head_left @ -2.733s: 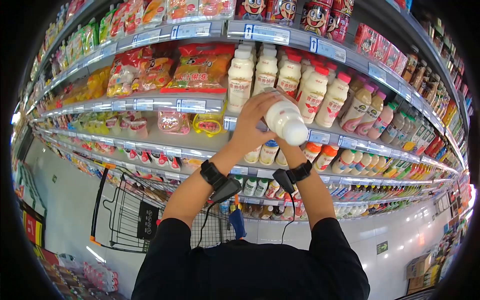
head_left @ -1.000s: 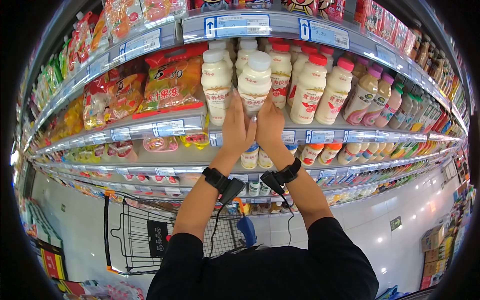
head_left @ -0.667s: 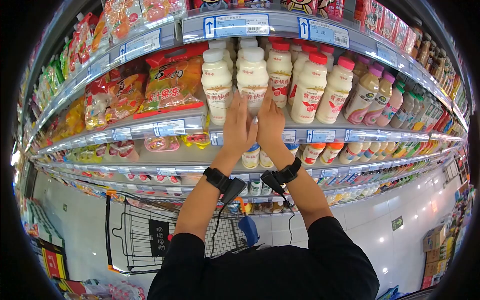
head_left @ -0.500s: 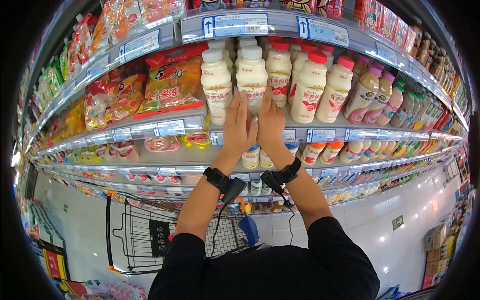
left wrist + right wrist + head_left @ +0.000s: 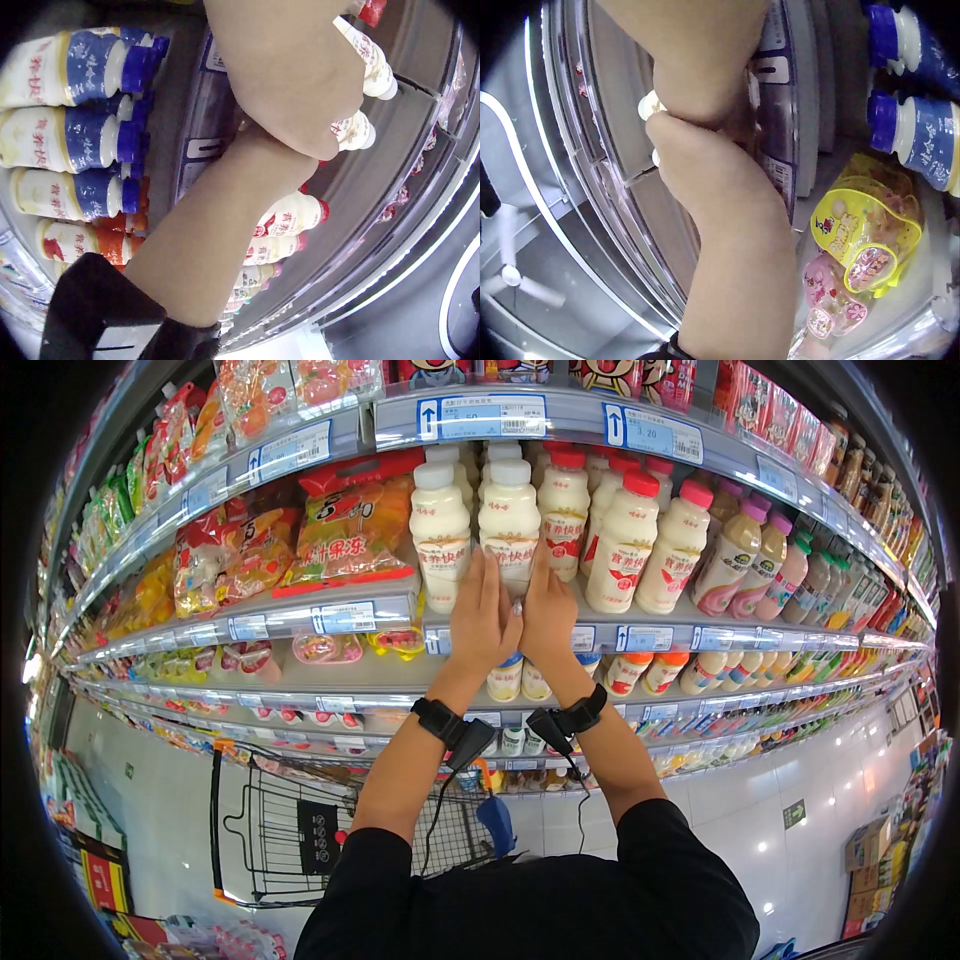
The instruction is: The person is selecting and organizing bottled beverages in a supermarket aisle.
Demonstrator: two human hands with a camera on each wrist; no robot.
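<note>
A white drink bottle with a white cap (image 5: 508,515) stands upright on the shelf in the head view. My left hand (image 5: 483,615) lies against its lower front left, fingers straight and pointing up. On the other side my right hand (image 5: 549,618) touches the lower right of the bottle with extended fingers. The two hands meet near the thumbs and cover the base of the bottle. In both wrist views the hands overlap and hide most of what they touch. A matching bottle (image 5: 440,525) stands just left, and a red-capped bottle (image 5: 564,500) is just right.
More red-capped bottles (image 5: 622,545) line the shelf to the right. Bags of jelly (image 5: 350,530) lie at the left. The shelf above has a price-tag edge (image 5: 575,420) close over the caps. A shopping cart (image 5: 270,830) stands below left.
The white-capped bottle, earlier held tilted away from the shelf, has moved back and now stands upright in the row. The hands have slid from gripping it to resting at its lower front.
</note>
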